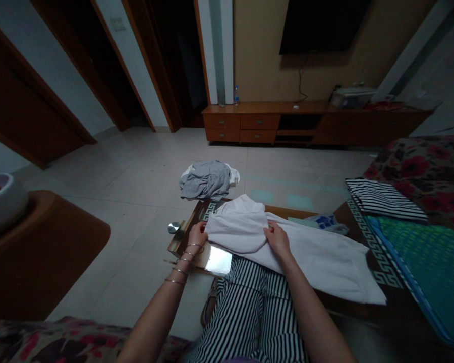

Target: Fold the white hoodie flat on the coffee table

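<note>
**Both hands grip a white garment on a low table**

The left hand (197, 235), wrist ringed with thin bangles (181, 264), is clenched on the near-left edge of a white garment (306, 252); its fingers are tucked under the cloth and cannot be seen. The right hand (277, 239) pinches a fold nearer the middle, thumb on top, the other fingers hidden beneath the fabric. The garment lies spread across a low wooden table (196, 212) with a patterned border, and its right end reaches toward the table's near-right edge. What kind of garment it is cannot be made out in the dim light.

Beyond the table's far-left corner, a crumpled grey garment (206, 180) lies on the tiled floor. A folded black-and-white striped cloth (382, 199) sits at the right, just above a green cloth (419, 257) that is cut off by the frame. A small blue-and-white item (327, 222) peeks out behind the white garment, mostly covered. The person's striped trousers (249, 312) fill the lower centre, hiding the table's near edge.
</note>
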A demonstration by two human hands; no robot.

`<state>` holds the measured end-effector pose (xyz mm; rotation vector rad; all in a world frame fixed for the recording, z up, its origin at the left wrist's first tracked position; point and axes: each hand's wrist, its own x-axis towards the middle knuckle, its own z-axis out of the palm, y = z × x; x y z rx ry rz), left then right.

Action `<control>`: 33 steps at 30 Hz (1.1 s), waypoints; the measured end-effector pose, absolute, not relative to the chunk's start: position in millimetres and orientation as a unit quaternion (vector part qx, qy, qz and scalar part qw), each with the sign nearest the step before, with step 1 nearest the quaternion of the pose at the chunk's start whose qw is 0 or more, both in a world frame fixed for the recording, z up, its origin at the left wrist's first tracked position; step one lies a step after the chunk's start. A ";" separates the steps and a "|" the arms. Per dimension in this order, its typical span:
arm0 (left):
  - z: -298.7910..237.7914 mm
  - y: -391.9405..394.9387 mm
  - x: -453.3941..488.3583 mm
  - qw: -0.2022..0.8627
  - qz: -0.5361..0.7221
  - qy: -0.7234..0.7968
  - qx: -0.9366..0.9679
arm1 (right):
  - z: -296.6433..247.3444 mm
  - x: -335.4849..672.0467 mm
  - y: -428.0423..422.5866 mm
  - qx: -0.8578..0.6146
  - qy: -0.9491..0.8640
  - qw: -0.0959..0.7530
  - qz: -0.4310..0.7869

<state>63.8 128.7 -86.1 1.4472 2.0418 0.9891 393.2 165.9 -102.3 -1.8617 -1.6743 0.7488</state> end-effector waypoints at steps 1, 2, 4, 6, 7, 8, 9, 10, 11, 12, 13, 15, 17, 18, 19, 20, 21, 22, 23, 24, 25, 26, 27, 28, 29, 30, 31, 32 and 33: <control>-83.1 133.4 63.3 0.216 0.363 0.735 0.529 | -98.4 392.8 173.4 -0.704 -0.614 0.253 0.250; -79.3 139.9 63.9 0.209 0.370 0.729 0.537 | -94.2 390.8 182.1 -0.716 -0.613 0.249 0.223; -70.5 157.3 68.0 0.201 0.384 0.706 0.559 | -86.7 383.1 200.7 -0.723 -0.619 0.247 0.184; -63.0 177.4 74.6 0.222 0.377 0.668 0.602 | -82.7 373.8 217.7 -0.711 -0.636 0.243 0.178; -60.7 187.1 77.7 0.243 0.354 0.645 0.632 | -82.2 370.1 224.7 -0.702 -0.644 0.241 0.182; -59.7 195.9 80.0 0.267 0.323 0.623 0.661 | -82.7 367.7 230.6 -0.694 -0.652 0.240 0.189; -59.9 203.2 81.4 0.288 0.288 0.604 0.686 | -84.0 367.0 235.4 -0.685 -0.660 0.240 0.195; -61.1 208.9 81.6 0.304 0.253 0.590 0.704 | -85.9 368.0 239.4 -0.677 -0.665 0.243 0.201; -63.0 212.9 80.7 0.314 0.225 0.584 0.714 | -88.3 370.6 242.7 -0.672 -0.667 0.248 0.206; -65.1 215.4 79.1 0.316 0.207 0.586 0.717 | -90.8 374.2 245.3 -0.669 -0.666 0.256 0.209; -67.1 216.5 77.0 0.315 0.197 0.589 0.718 | -93.4 378.2 247.5 -0.669 -0.661 0.266 0.211; -69.3 216.4 72.5 0.311 0.181 0.593 0.721 | -98.3 385.0 250.1 -0.673 -0.648 0.288 0.211; -68.2 216.2 69.0 0.288 0.138 0.597 0.736 | -101.6 387.0 250.5 -0.673 -0.636 0.314 0.209; -66.7 216.9 67.7 0.274 0.107 0.599 0.745 | -102.3 386.1 250.1 -0.669 -0.632 0.329 0.209; -64.7 218.5 66.5 0.261 0.074 0.600 0.753 | -102.4 384.3 249.3 -0.663 -0.631 0.345 0.210; -62.5 220.9 65.4 0.253 0.044 0.599 0.758 | -101.7 382.0 248.5 -0.654 -0.630 0.360 0.213; -60.3 224.1 64.2 0.252 0.021 0.597 0.761 | -100.6 379.7 247.6 -0.645 -0.630 0.374 0.218; -58.4 227.9 63.0 0.260 0.010 0.594 0.762 | -99.0 377.9 246.7 -0.635 -0.630 0.387 0.224; -56.8 232.1 61.7 0.268 0.003 0.591 0.761 | -97.1 376.9 245.9 -0.626 -0.630 0.398 0.230; -55.6 236.4 60.5 0.272 -0.005 0.588 0.761 | -95.2 376.8 245.0 -0.618 -0.629 0.409 0.235; -54.8 240.6 59.3 0.274 -0.014 0.587 0.762 | -93.3 377.8 244.0 -0.611 -0.627 0.420 0.240; -54.3 244.3 58.2 0.272 -0.022 0.586 0.763 | -91.5 379.7 242.6 -0.604 -0.625 0.430 0.243; -53.9 247.3 57.2 0.268 -0.031 0.586 0.764 | -90.0 382.4 240.9 -0.598 -0.622 0.441 0.246; -53.3 249.4 56.4 0.263 -0.040 0.584 0.767 | -88.7 385.9 238.6 -0.592 -0.621 0.449 0.250; -52.5 250.3 55.6 0.258 -0.048 0.581 0.770 | -87.7 389.8 235.8 -0.584 -0.621 0.456 0.255; -51.3 250.2 54.9 0.251 -0.053 0.578 0.775 | -86.8 394.0 232.6 -0.575 -0.625 0.458 0.263; -49.6 249.1 54.5 0.244 -0.056 0.574 0.780 | -86.2 398.3 229.1 -0.563 -0.635 0.452 0.273; -47.6 247.2 54.3 0.236 -0.055 0.572 0.784 | -85.7 402.5 225.5 -0.550 -0.653 0.436 0.284; -45.4 245.0 54.5 0.228 -0.050 0.566 0.791 | -85.2 406.3 222.2 -0.540 -0.674 0.411 0.293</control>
